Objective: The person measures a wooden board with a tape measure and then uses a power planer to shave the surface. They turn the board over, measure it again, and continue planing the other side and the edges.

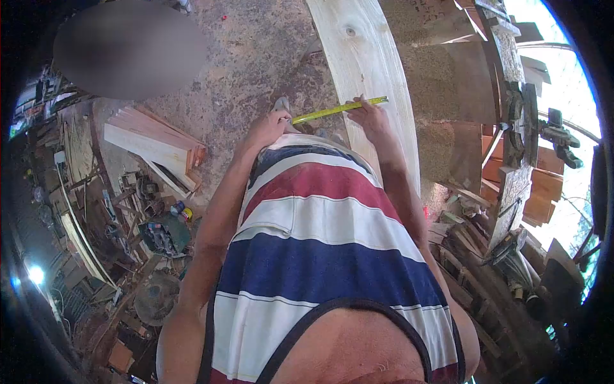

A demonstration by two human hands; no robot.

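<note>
There it was, the yellow tape measure (pixel 339 109), drawn out in a slightly slanted line across the width of the pale plank (pixel 361 51), its far tip reaching almost to the plank's right edge and its other end running off the left edge towards us. Our left hand (pixel 265 130) sat just off that left edge, fingers folded shut around the tape's near end, with a bit of grey casing poking out above the knuckles. Our right hand (pixel 371 119) was on the plank itself, fingers curled down onto the tape and holding it flat to the wood near the right edge; whether they pinched round the blade or only pressed on it, we could not tell. The plank ran away from us up the view, a dark knot showing in its upper part, and our striped vest (pixel 320 243) in red, white and blue filled the space below both hands. To the right of the plank stood rough chipboard panels (pixel 441 83), and beyond them a saw machine (pixel 521 125) with reddish timber stacked behind it. To the left lay the speckled concrete floor (pixel 243 57), then a stack of pale and reddish boards (pixel 153 144), and lower down a clutter of tools around a green power tool (pixel 163 233) and a round fan (pixel 157 297). A bright lamp (pixel 35 275) glared at the far left edge of the view.
</note>
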